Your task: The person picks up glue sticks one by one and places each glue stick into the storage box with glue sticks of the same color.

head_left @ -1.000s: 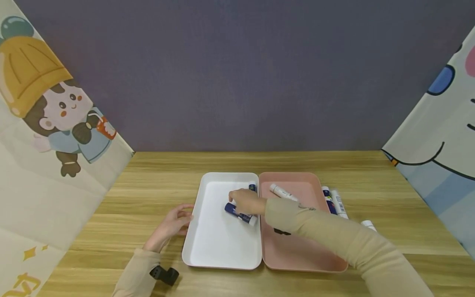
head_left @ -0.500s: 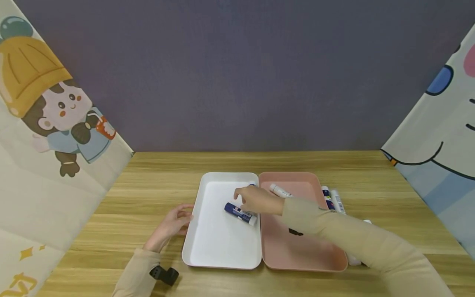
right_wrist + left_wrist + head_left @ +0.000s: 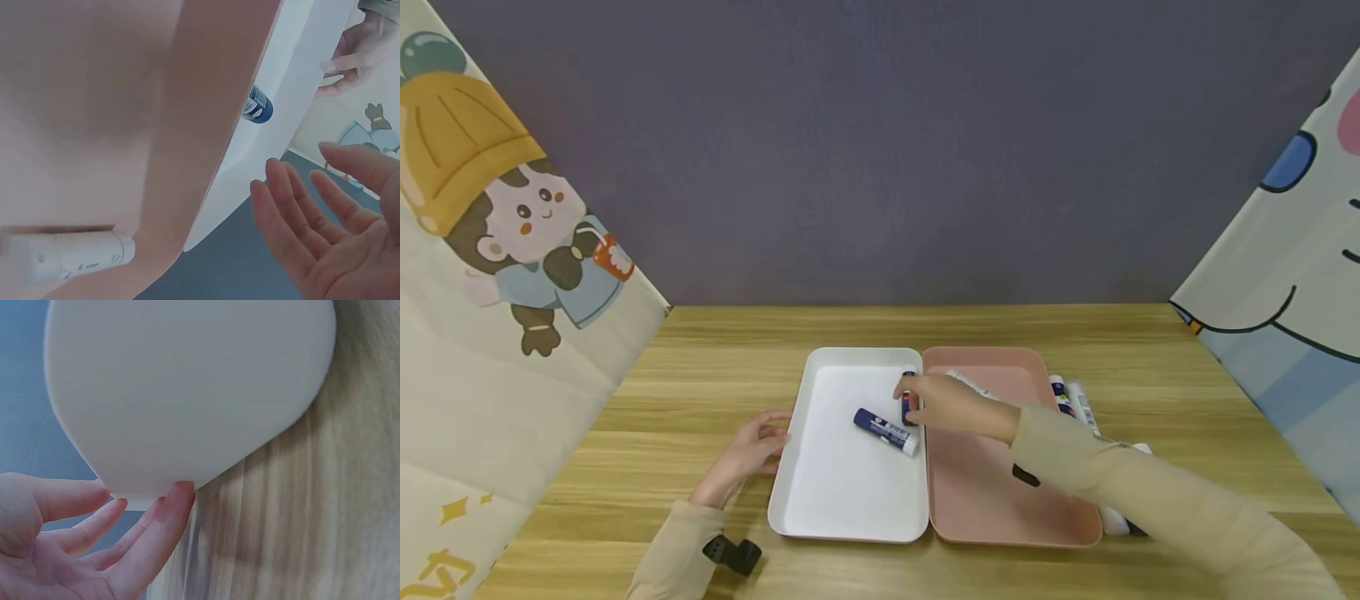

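Observation:
My left hand rests its fingertips on the left side of the white tray; the left wrist view shows those fingers at the tray's wall. Inside that tray, a navy glue stick with a white end lies aslant. A second dark glue stick lies along the right wall, partly behind my right hand. That hand hovers over the two trays' shared edge, fingers spread and nothing held, as the right wrist view confirms. A white glue stick lies in the pink tray.
Right of the pink tray lie a navy glue stick and a white one. More white and dark ends poke out by the right sleeve. The trays stand side by side on a wooden table, before a grey wall.
My right hand has drawn back to the right from the slanted navy glue stick, which stays in the white tray. My left hand has stayed at the tray's side.

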### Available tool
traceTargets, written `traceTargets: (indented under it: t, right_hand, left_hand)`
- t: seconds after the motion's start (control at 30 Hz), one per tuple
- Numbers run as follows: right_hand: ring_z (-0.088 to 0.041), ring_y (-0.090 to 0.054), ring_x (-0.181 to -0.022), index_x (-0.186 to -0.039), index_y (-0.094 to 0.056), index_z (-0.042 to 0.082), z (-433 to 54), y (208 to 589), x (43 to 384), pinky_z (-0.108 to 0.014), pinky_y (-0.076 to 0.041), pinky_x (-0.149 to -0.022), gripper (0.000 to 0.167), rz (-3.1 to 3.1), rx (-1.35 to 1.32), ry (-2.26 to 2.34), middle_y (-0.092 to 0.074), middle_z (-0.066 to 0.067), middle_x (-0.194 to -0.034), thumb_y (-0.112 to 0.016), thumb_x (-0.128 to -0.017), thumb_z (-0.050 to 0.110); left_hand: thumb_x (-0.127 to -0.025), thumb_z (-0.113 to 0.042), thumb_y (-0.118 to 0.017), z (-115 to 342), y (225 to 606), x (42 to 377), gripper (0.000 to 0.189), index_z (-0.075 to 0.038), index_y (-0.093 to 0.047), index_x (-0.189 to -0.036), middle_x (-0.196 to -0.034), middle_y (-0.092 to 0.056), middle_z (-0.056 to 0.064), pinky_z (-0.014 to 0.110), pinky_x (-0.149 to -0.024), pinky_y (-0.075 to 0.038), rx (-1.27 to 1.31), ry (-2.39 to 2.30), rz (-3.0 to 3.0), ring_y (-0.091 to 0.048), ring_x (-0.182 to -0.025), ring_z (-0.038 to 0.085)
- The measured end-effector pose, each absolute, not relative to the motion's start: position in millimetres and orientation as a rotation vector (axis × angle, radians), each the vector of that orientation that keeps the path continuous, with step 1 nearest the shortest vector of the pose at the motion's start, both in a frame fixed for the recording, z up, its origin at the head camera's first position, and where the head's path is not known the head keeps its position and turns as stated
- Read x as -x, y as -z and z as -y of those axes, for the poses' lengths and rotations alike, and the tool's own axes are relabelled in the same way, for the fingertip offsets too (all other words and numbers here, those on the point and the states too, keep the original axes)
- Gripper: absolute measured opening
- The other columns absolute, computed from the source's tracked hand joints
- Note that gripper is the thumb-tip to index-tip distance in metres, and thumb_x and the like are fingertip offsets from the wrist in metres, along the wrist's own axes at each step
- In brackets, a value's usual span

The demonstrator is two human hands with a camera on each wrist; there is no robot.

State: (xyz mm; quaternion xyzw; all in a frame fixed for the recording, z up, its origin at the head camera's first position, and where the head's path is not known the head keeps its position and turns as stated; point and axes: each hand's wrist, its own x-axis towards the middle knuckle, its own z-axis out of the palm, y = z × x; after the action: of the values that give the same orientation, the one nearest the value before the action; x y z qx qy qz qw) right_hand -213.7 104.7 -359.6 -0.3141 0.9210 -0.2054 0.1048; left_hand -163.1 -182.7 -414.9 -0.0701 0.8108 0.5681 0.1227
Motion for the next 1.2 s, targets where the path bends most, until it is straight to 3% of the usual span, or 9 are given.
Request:
traceTargets:
  t: [0.3,0.67,1.2]
  right_hand:
    - [-0.008,-0.051,-0.064,-0.104,-0.06,0.004,-132,355,206,-0.022,-0.043,-0.057,0.027,-2.755,0.951,0.73,-0.059,-0.003,-0.081,-0.06,-0.077,0.004]
    - [-0.009,-0.053,-0.067,-0.106,-0.059,0.006,-168,355,196,-0.021,-0.044,-0.058,0.028,-2.777,0.967,0.825,-0.059,0.001,-0.081,-0.065,-0.078,0.005]
    - [-0.016,-0.054,-0.073,-0.109,-0.055,0.005,-218,357,178,-0.026,-0.046,-0.061,0.027,-2.753,0.796,0.988,-0.056,0.001,-0.082,-0.059,-0.082,0.005]
  left_hand:
    - [-0.089,-0.003,-0.047,184,415,163,0.039,0.004,-0.037,-0.127,-0.111,-0.046,0.026,0.036,-0.064,-0.052,0.195,-1.665,-2.354,-0.058,-0.077,0.021]
    - [-0.089,-0.002,-0.047,183,413,161,0.038,0.003,-0.039,-0.126,-0.111,-0.047,0.026,0.035,-0.063,-0.052,0.207,-1.664,-2.364,-0.059,-0.077,0.021]
    - [-0.089,-0.002,-0.046,184,413,159,0.038,0.003,-0.039,-0.127,-0.109,-0.048,0.025,0.034,-0.062,-0.052,0.204,-1.674,-2.357,-0.059,-0.075,0.02]
